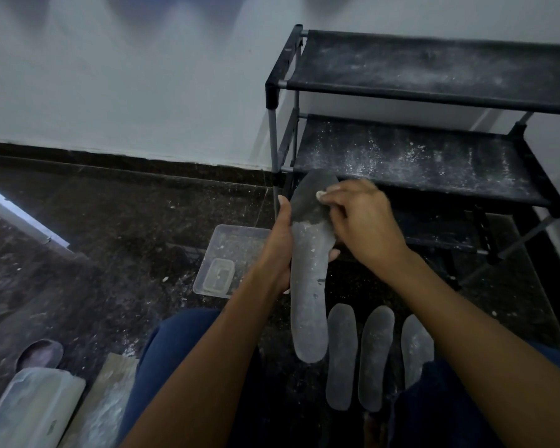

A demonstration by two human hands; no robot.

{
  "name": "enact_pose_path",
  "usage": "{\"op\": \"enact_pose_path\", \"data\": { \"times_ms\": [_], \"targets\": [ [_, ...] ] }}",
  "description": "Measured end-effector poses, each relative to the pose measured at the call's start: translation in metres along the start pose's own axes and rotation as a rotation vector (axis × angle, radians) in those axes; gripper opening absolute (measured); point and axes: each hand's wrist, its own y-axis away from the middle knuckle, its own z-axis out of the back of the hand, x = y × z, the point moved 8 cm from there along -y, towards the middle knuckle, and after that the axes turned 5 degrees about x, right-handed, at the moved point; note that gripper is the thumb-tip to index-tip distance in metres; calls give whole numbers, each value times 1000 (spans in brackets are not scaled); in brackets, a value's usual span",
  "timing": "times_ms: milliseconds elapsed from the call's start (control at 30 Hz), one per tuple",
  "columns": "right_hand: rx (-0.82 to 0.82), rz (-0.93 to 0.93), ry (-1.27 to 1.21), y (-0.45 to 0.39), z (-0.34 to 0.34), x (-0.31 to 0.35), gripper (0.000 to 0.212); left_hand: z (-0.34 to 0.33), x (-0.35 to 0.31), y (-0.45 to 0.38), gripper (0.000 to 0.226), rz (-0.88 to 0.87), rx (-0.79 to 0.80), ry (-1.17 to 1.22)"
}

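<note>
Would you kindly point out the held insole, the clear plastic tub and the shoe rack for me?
held insole (309,279), head view, pale middle stretch.
clear plastic tub (236,248), head view, bare bottom.
shoe rack (434,64), head view, top shelf fabric.

Our left hand (280,244) grips a grey insole (309,295) by its edges, toe end up. Our right hand (361,224) pinches a small pale lump (320,194) against the insole's dark toe part, just beside the left thumb. Three more insoles (375,357) lie on the floor below our fingers, and a clear tray (240,247) sits left of them.
</note>
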Motion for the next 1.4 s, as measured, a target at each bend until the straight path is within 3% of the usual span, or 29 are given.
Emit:
{"op": "enact_pose_path", "data": {
  "times_ms": [67,200,333,467,667,867,1033,1200,1333,1400],
  "targets": [
    [-17,-26,15,-2,2,-2,21,0,0,0,77,0,4,-6],
    [196,57,-32,2,-16,7,21,-2,-2,0,78,-31,6,12],
    [3,-23,11,-1,2,-2,15,2,-2,-1,77,-21,-22,7],
    [188,-9,-121,2,-12,1,15,0,-3,-1,85,-36,-2,2],
    [-111,-104,-55,1,15,-13,15,-1,-4,2,74,-17,13,4],
    [105,-165,-95,9,-3,-9,11,-4,-6,6,72,-37,29,-26],
    [-58,-239,-112,8,12,-17,13,-9,-8,6,76,-44,50,-28],
    [95,-269,-166,15,-3,-10,3,-5,-7,5,73,-58,34,-88],
    [-60,-279,-186,10,9,-17,7,-6,-8,5,76,-70,45,-48],
    [-62,-288,-180,10,9,-18,7,-5,-7,4,76,-72,43,-48]
  ]
}}
